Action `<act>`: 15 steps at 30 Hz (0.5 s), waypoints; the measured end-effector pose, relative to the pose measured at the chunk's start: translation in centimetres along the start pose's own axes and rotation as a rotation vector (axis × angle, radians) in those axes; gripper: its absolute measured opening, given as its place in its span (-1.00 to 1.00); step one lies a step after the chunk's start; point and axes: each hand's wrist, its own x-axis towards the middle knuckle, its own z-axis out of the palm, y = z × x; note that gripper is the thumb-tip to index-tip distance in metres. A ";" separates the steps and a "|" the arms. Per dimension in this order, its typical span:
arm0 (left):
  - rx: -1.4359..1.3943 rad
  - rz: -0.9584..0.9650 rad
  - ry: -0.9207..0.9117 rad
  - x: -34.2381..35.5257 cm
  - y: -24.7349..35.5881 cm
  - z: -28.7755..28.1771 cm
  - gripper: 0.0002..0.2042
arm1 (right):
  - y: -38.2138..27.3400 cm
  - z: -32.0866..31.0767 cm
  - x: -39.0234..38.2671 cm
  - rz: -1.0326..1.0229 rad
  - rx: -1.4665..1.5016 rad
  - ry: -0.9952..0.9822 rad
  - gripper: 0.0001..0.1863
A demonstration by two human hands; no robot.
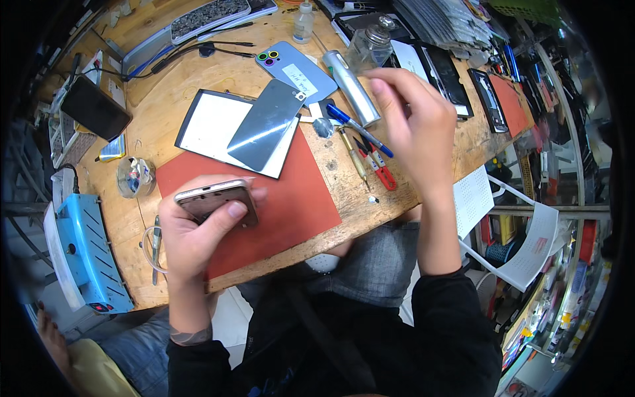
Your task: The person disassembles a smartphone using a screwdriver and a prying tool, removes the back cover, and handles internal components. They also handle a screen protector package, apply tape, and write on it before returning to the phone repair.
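My left hand (188, 241) grips a phone (210, 197) with a dark, marked face and a silver edge, over the red mat (291, 221). My right hand (423, 132) is raised above the silver cylinder (350, 89), thumb and index finger closed; what is between them is too small to make out. Left of it lie a blue-grey phone back (291, 73) with coloured camera rings and a dark glossy panel (258, 132) on a white, dark-edged board (205, 126). A blue pen (357, 129), a brass screwdriver (354, 159) and red-handled tools (380, 169) lie below my right hand.
A phone (96, 109) leans at the left, near a jar (135, 177) and a blue machine (89, 258). Glass jar (369, 46), bottle (303, 23) and dark phone parts (488, 99) sit behind. A white chair (526, 258) stands right; another person's leg (145, 337) shows lower left.
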 end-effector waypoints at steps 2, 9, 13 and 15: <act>0.041 -0.006 -0.009 0.2 0.5 -0.6 -0.72 | 3.0 -0.4 0.3 0.197 -0.348 -0.257 -0.83; 0.201 0.006 -0.097 1.1 1.6 -1.2 -0.74 | 6.3 1.9 -1.2 0.172 -0.480 -0.407 -0.77; 0.168 0.081 -0.084 1.3 1.3 -0.9 -0.75 | 6.2 1.0 0.3 0.201 -0.281 -0.332 -0.75; 0.201 0.093 -0.074 1.3 1.4 -1.2 -0.72 | 5.0 -0.5 1.6 0.274 -0.054 -0.275 -0.76</act>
